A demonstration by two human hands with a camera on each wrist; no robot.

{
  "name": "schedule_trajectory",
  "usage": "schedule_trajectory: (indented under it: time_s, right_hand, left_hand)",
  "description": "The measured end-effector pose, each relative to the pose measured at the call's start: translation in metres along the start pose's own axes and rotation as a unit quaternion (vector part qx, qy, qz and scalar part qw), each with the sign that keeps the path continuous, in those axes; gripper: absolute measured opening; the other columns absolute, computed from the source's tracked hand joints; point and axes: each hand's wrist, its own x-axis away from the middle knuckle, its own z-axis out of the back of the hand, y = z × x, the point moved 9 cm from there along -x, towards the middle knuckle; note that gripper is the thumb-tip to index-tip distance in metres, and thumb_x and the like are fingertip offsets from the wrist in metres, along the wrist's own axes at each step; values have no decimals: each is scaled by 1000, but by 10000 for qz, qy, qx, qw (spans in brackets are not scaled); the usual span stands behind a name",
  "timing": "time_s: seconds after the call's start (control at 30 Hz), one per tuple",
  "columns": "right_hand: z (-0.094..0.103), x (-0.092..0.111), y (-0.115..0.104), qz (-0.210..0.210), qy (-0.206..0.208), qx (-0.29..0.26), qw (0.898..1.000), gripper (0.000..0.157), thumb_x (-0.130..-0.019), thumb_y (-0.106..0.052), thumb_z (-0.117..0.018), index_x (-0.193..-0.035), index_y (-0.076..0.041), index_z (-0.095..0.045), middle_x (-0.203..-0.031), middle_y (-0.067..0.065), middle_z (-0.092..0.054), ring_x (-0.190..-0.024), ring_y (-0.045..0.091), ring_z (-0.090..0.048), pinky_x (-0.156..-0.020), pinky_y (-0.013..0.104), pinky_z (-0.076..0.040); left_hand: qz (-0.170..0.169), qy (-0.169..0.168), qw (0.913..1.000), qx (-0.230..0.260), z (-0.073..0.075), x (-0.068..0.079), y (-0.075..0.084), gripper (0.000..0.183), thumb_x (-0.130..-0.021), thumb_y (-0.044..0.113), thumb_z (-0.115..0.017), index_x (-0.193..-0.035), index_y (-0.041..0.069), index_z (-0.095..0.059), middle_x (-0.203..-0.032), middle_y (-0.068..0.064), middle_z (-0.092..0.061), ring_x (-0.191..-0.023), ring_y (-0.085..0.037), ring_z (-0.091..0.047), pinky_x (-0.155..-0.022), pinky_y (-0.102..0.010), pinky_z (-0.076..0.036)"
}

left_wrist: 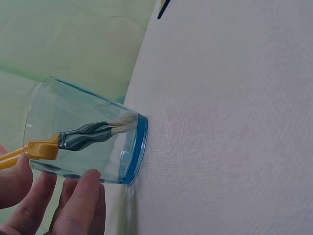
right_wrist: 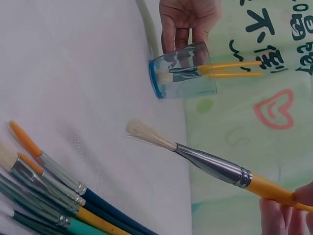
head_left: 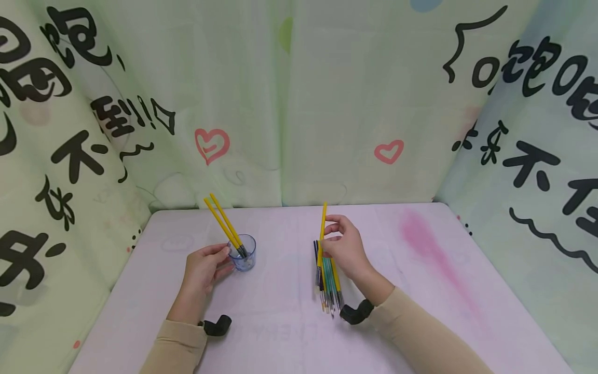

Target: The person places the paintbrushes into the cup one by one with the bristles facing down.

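My left hand holds a clear bluish cup at its side, thumb near the rim and fingers along the wall. The cup stands upright on the table. Two yellow-handled paintbrushes lean in it, bristles down, as the left wrist view also shows through the cup wall. To the right, my right hand pinches another yellow-handled paintbrush by its handle. Its pale bristles point down, above the table. Beneath that hand lies a bunch of paintbrushes with dark, teal and yellow handles.
Both hands work over a pale pink table with a darker pink patch at the right. A light green curtain with black writing and pink hearts encloses the back and sides. Black straps with dark mounts sit on both wrists.
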Motion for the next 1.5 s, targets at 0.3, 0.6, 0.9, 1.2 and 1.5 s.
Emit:
schedule_trajectory:
  time_s: [0.3,0.6,0.9,1.2,1.5]
  right_hand:
    - [-15,6,-20,587,-232,-232,9977,57,-94,4,-70,-145,-16,-56,-117,13,-59,-87,24,-65,-74,25,-67]
    - [-27,10,-38,1086,-314,-306,9931,56,-94,5,-69,-145,-15,-56,-118,13,-59,-91,26,-65,-74,30,-70]
    - [-37,8,-57,1483,-375,-591,9865,55,-94,7,-69,-145,-12,-56,-118,13,-59,-93,26,-66,-77,33,-70]
    - [-51,4,-80,1788,-488,-780,9796,55,-95,9,-69,-145,-8,-54,-117,13,-59,-93,25,-66,-78,35,-71]
    - [-66,1,-101,2167,-568,-1020,9692,53,-95,10,-68,-142,-7,-53,-115,12,-59,-92,23,-66,-78,33,-71]
  left_hand:
    - [-22,-35,10000,66,-2,1,0,40,-103,9,-72,-141,-5,-66,-115,-9,-73,-88,-10,-72,-85,-31,-69]
    - [22,-21,10000,-6,-1,2,1,39,-104,9,-71,-141,-3,-66,-116,-9,-72,-89,-11,-72,-86,-30,-69]
    - [63,8,10000,-59,-3,2,1,38,-105,11,-71,-141,-2,-67,-118,-10,-71,-89,-11,-72,-87,-30,-69]
    - [102,35,9999,-49,-2,1,-1,38,-105,12,-70,-141,-1,-67,-116,-10,-70,-91,-12,-71,-89,-31,-68]
    - [171,57,9998,-117,-1,1,-3,40,-105,15,-71,-142,1,-67,-124,-14,-68,-97,-16,-71,-95,-34,-67]
